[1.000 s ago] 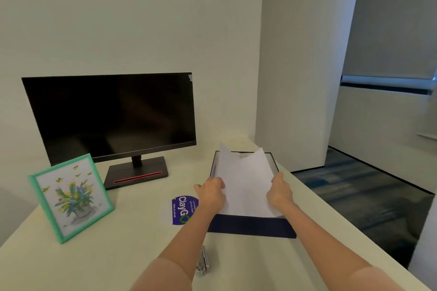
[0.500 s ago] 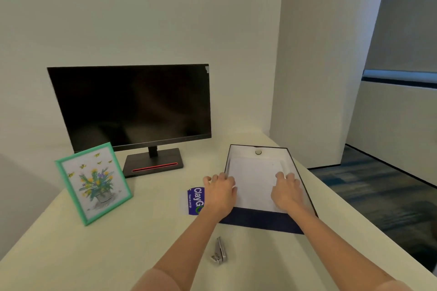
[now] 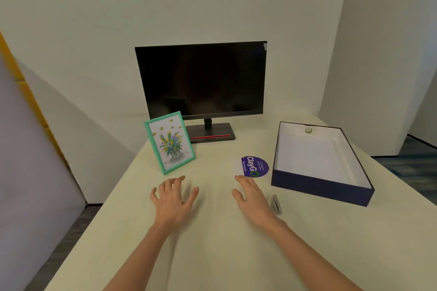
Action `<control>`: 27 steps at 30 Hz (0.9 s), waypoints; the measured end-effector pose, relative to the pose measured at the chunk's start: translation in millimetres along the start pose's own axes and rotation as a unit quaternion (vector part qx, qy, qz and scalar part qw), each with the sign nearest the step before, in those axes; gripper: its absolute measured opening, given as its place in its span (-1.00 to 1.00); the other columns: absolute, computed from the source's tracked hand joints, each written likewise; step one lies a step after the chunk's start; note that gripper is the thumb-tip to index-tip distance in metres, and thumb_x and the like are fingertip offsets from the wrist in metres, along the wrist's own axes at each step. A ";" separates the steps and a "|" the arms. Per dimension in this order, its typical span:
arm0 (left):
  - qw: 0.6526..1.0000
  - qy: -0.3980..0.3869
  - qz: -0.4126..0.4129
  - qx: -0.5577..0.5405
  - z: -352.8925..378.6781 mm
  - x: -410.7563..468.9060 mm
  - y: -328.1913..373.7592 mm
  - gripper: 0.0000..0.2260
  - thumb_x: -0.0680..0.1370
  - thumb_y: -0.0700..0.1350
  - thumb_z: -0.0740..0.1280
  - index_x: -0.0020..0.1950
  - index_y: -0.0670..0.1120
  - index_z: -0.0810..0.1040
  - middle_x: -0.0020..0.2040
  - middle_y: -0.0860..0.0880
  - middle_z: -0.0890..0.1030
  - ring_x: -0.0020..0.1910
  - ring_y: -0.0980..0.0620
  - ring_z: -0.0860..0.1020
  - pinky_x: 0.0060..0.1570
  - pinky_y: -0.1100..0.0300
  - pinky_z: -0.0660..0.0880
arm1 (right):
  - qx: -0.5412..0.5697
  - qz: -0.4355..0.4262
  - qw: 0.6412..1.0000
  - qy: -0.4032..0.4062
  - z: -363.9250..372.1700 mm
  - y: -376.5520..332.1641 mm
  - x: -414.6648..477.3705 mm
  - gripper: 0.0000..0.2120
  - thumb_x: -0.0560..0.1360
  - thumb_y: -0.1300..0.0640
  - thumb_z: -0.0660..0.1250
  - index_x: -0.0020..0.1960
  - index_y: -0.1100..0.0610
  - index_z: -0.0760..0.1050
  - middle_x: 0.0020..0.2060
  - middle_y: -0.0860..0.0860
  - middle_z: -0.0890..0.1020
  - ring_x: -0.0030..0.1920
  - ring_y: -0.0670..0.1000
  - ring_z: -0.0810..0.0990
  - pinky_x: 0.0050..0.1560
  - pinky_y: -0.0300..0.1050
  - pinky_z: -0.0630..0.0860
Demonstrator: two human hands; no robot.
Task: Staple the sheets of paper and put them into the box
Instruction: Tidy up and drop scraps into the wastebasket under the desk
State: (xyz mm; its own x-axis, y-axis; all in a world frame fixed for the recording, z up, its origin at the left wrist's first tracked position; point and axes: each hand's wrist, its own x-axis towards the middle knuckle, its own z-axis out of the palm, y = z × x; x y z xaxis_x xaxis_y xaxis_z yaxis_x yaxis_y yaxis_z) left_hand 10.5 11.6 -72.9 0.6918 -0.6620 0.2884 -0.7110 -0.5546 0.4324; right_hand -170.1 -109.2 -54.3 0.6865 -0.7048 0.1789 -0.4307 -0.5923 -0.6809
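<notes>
White sheets of paper (image 3: 307, 156) lie flat inside the open dark blue box (image 3: 321, 188) on the right of the cream table. A small silver stapler (image 3: 276, 204) lies on the table in front of the box's near left corner. My left hand (image 3: 173, 201) is spread, palm down, over bare table, holding nothing. My right hand (image 3: 251, 197) is also spread flat, just left of the stapler and apart from the box.
A black monitor (image 3: 202, 80) stands at the back. A green-framed flower picture (image 3: 169, 143) leans in front of it on the left. A round purple ClayGo sticker (image 3: 254, 166) lies beyond my right hand. The table edge (image 3: 94, 217) drops off on the left.
Both hands let go of the sheets, which now lie in the box, and drew back left onto the table. The view has turned to the left.
</notes>
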 end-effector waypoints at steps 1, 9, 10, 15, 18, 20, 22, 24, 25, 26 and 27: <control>1.000 -0.002 -0.003 0.005 -1.9 -4.1 -12.2 -0.25 0.34 0.43 -0.14 0.40 0.11 0.33 0.33 0.05 0.38 0.41 0.04 0.24 0.45 -0.10 -0.07 | -0.007 0.009 1.000 -0.027 6.7 -2.4 0.2 -0.50 0.63 0.01 0.08 0.52 0.13 0.11 0.52 0.01 0.17 0.52 -0.02 0.11 0.49 -0.14 0.07; 0.999 -0.021 -0.001 -0.037 1.9 -10.2 -34.4 -0.21 0.35 0.45 -0.15 0.48 0.10 0.18 0.40 0.04 0.28 0.49 0.05 0.10 0.49 -0.10 -0.21 | -0.134 0.064 0.982 -0.120 20.9 15.9 60.7 -0.32 0.60 -0.22 -0.10 0.55 0.13 -0.22 0.56 0.05 -0.13 0.56 0.01 -0.16 0.55 0.00 -0.19; 0.999 -0.021 -0.003 -0.043 2.7 -9.8 -34.7 -0.20 0.34 0.46 -0.15 0.49 0.09 0.18 0.40 0.04 0.27 0.49 0.05 0.10 0.49 -0.09 -0.21 | -0.149 0.066 0.978 -0.130 23.0 18.9 68.7 -0.31 0.59 -0.23 -0.12 0.55 0.12 -0.23 0.56 0.05 -0.14 0.56 0.00 -0.17 0.55 0.02 -0.20; 0.996 -0.007 -0.018 -0.083 3.2 -7.9 -36.6 -0.21 0.34 0.45 -0.13 0.48 0.09 0.19 0.37 0.05 0.29 0.47 0.06 0.13 0.50 -0.06 -0.18 | -0.160 -0.006 0.967 -0.198 35.1 9.8 60.5 -0.34 0.60 -0.21 -0.13 0.55 0.09 -0.24 0.56 0.00 -0.15 0.54 -0.10 -0.22 0.53 -0.07 -0.26; 0.992 0.001 -0.030 -0.121 2.9 -7.7 -37.5 -0.24 0.36 0.42 -0.13 0.48 0.09 0.20 0.35 0.07 0.32 0.46 0.07 0.16 0.50 -0.03 -0.15 | -0.110 -0.056 0.957 -0.263 38.5 -5.3 27.6 -0.41 0.60 -0.21 -0.11 0.55 -0.06 -0.20 0.53 -0.16 -0.11 0.48 -0.22 -0.24 0.48 -0.22 -0.29; 0.987 0.014 -0.038 -0.154 3.4 -6.6 -39.2 -0.26 0.38 0.40 -0.12 0.47 0.09 0.21 0.32 0.09 0.34 0.43 0.08 0.18 0.50 -0.02 -0.10 | -0.061 -0.043 0.962 -0.263 31.0 -12.6 31.1 -0.47 0.63 -0.16 -0.09 0.54 -0.12 -0.15 0.46 -0.28 -0.08 0.42 -0.27 -0.22 0.40 -0.29 -0.28; 0.982 0.022 -0.045 -0.180 2.5 -6.2 -39.5 -0.28 0.39 0.38 -0.11 0.46 0.09 0.23 0.28 0.13 0.35 0.41 0.10 0.20 0.50 0.01 -0.07 | -0.025 -0.015 0.975 -0.219 20.5 -12.8 56.3 -0.50 0.64 -0.11 -0.10 0.54 -0.09 -0.12 0.41 -0.30 -0.12 0.38 -0.29 -0.20 0.38 -0.31 -0.25; 0.978 0.026 -0.050 -0.199 1.2 -6.5 -39.7 -0.29 0.39 0.37 -0.11 0.45 0.08 0.25 0.23 0.16 0.34 0.38 0.12 0.21 0.49 0.05 -0.06 | -0.020 0.008 0.982 -0.189 18.6 -3.4 88.5 -0.49 0.64 -0.14 -0.14 0.54 -0.07 -0.13 0.48 -0.22 -0.15 0.44 -0.26 -0.20 0.46 -0.20 -0.26; 0.978 0.026 -0.049 -0.203 0.5 -6.5 -40.0 -0.29 0.39 0.37 -0.11 0.45 0.08 0.25 0.22 0.17 0.34 0.37 0.13 0.22 0.49 0.07 -0.05 | -0.036 0.014 0.982 -0.187 21.4 1.7 102.2 -0.47 0.63 -0.16 -0.15 0.55 -0.06 -0.13 0.52 -0.17 -0.14 0.49 -0.22 -0.20 0.50 -0.15 -0.27; 0.977 0.026 -0.048 -0.207 0.2 -6.4 -40.0 -0.29 0.39 0.37 -0.11 0.45 0.08 0.26 0.22 0.17 0.34 0.36 0.13 0.23 0.47 0.10 -0.04 | -0.059 0.014 0.980 -0.191 26.6 7.7 114.3 -0.46 0.62 -0.17 -0.17 0.55 -0.04 -0.13 0.55 -0.12 -0.11 0.52 -0.17 -0.18 0.52 -0.11 -0.26; 0.976 0.026 -0.049 -0.209 -0.1 -6.3 -40.1 -0.29 0.39 0.36 -0.12 0.45 0.08 0.26 0.21 0.17 0.34 0.34 0.14 0.23 0.46 0.11 -0.03 | -0.080 0.010 0.977 -0.198 32.7 11.6 122.9 -0.45 0.62 -0.18 -0.17 0.56 -0.03 -0.13 0.56 -0.09 -0.08 0.54 -0.14 -0.16 0.53 -0.09 -0.25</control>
State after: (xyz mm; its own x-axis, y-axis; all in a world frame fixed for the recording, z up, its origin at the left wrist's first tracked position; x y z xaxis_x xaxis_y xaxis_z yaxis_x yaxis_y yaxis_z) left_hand 34.7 38.0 -92.0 0.7674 -0.5830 0.2670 -0.5352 -0.3531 0.7674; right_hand -71.5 -189.9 -63.4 0.8368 -0.5283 -0.1438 -0.5098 -0.6560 -0.5566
